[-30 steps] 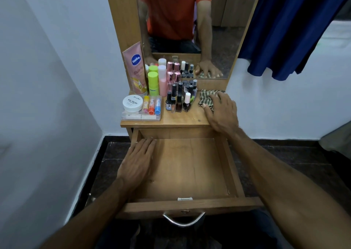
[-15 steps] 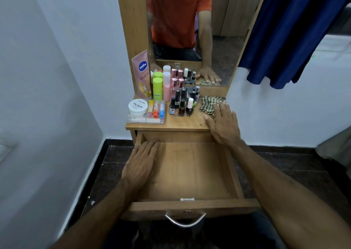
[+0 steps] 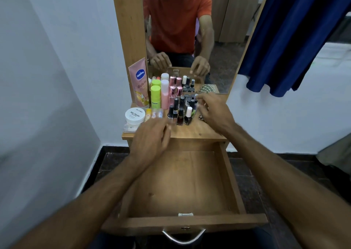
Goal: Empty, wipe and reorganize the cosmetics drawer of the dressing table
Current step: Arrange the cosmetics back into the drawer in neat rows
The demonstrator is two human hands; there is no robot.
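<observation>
Both hands now lifted toward nail polish bottles (image 3: 180, 114), left hand (image 3: 152, 140) and right hand (image 3: 216, 112) loosely spread, blurred, cloth mostly hidden

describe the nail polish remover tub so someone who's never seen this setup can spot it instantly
Start at the dressing table top below the mirror, then go to its front left corner. The tub sits there on a clear flat case, in front of the pink Vaseline tube. It is the only low, round white container with black "NAIL POLISH" lettering on its lid; everything nearby is a tall bottle or slim stick.

Single head-worn view, close, angled forward and down over drawer (image 3: 182, 182) and mirror (image 3: 190, 30).
</observation>
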